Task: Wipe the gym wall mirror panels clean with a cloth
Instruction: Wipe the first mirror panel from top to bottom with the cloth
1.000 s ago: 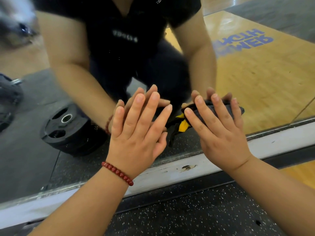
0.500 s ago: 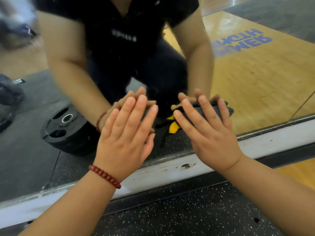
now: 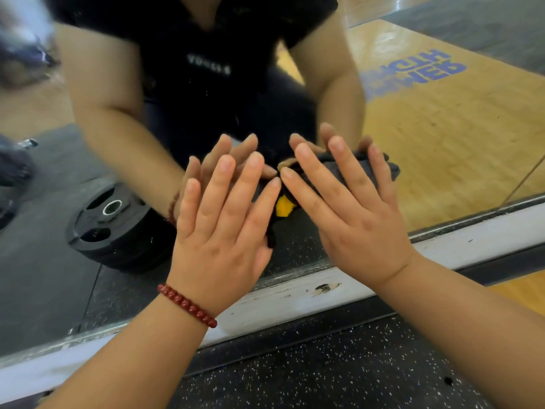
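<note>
black weight plate (image 3: 118,222) reflected, speckled rubber floor (image 3: 324,370) below

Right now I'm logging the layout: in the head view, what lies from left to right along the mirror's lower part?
Reflected weight plate → left hand → yellow patch of the cloth → right hand → reflected blue floor lettering.

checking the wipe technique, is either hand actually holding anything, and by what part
Neither grips. The right hand presses the dark grey cloth with a yellow patch flat against the wall mirror with straight fingers; the left hand lies flat beside it.
</note>
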### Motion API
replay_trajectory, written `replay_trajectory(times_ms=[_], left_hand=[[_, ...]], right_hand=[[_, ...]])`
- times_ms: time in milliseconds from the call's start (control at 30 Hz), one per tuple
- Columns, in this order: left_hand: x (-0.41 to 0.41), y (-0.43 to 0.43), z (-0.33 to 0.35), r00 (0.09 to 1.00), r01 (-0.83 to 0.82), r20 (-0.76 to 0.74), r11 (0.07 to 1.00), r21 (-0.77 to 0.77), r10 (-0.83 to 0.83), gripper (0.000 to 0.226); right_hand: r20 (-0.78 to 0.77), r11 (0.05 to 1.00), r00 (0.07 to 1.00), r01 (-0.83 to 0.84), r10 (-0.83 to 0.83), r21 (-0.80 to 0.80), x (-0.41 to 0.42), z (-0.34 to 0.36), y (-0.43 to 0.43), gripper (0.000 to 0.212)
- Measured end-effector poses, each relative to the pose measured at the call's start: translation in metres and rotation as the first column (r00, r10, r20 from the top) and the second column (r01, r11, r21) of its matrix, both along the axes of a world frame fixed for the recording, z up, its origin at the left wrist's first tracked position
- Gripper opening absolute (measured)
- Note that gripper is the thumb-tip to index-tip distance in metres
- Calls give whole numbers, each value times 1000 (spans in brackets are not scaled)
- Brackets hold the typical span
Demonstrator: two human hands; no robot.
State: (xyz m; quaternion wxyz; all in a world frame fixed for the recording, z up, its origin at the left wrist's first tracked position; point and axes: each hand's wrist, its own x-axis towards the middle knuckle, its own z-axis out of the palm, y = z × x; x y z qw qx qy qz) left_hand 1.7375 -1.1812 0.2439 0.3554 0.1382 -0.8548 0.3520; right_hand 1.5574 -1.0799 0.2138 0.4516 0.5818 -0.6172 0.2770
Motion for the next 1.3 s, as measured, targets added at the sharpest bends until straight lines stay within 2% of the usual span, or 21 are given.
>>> replay_trajectory(times_ms=[167,333,500,633,767,867,933,1133,1300], left_hand=[[-6,-4,5,1000,12,29,1000,3,-12,59],[-9,-1,5,1000,-17,20,1000,-15,17,60],[-10,-4,3,1000,-7,20,1000,-19,8,46],[-12,-3,5,1000,-17,12,1000,-21,17,60],[3,-8,1,1000,-1,31,1000,-26,2,53],[27,-16,-6,991,-66,110,995,-74,74,72],[34,-20,-9,987,-84,129,991,-103,97,75],[27,-19,-12,991,-74,103,994,-80,82,75],[24,-14,-6,995,-65,66,997,-48,68,75]], right_hand=[[-16,994,999,46,-44,104,-19,-23,21,57],[-28,993,999,44,-41,112,-23,-21,19,60],[-8,990,999,54,-54,132,-26,-31,23,62],[-12,998,1000,7,-6,66,-18,-9,12,56],[-34,999,999,-32,32,8,-17,-2,2,52],[-190,984,982,28,6,178,-22,-45,12,57],[-268,961,963,53,23,273,-21,-58,17,60],[-80,1000,997,-7,8,12,-8,-9,-7,53],[-155,986,988,9,17,165,-15,-27,10,54]])
